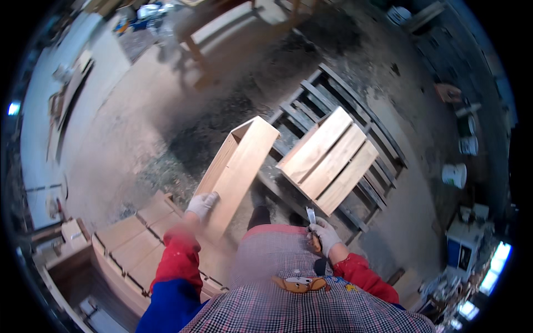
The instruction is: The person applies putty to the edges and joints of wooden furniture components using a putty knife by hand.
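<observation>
My left hand [202, 204], in a pale glove, grips the near end of a light wooden drawer [244, 169]. The drawer is tilted, its far end raised toward the slatted pallet, and its hollow side shows at the left. My right hand [327, 235], also gloved, is closed round a putty knife [311, 215] with a wooden handle and a metal blade pointing away from me. It is held low in front of my checked apron, apart from the drawer. Several similar drawers [333, 158] rest side by side on the grey wooden pallet [362, 105].
More light wooden pieces [129, 236] stand in a row at my lower left, beside an open wooden box [69, 272]. White buckets [454, 175] line the right side. A wooden frame [222, 28] stands at the far side, and long pieces [72, 105] lie on a pale surface at left.
</observation>
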Motion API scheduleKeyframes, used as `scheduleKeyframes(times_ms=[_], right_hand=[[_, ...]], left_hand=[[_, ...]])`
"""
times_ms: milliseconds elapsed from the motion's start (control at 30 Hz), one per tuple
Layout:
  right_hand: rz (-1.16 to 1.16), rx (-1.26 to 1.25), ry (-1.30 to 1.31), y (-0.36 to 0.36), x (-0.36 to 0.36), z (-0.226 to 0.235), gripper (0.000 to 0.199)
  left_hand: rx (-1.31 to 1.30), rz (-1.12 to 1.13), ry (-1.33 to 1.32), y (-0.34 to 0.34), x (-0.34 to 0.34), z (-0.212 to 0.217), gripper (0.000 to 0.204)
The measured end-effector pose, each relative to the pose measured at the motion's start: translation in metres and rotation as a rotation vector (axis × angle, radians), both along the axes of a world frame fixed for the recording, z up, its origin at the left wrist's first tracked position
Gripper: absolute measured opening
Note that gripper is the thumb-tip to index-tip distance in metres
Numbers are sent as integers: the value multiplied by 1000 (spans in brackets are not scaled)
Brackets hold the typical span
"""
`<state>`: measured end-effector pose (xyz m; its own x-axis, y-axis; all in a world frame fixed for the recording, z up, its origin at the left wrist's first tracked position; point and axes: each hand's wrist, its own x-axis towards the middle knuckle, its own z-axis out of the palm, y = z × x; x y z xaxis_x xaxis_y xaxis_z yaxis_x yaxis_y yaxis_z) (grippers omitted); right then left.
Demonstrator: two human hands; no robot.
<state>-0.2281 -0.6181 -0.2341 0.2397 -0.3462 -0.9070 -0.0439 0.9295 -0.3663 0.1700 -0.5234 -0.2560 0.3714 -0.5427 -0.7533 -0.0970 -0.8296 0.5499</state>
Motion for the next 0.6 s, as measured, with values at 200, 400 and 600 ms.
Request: scheduleKeyframes(times_ms=[200, 400, 600], right_hand=[[354, -75, -148, -35, 23, 23, 22], [578, -89, -242, -25, -32, 31, 22], [696, -10, -243, 0, -86, 15, 22]], left_hand=[[53, 66, -218, 88, -90, 84, 49], [-336, 434, -475, 240, -172, 98, 43], [-826, 1279, 312, 288, -280, 116, 52]])
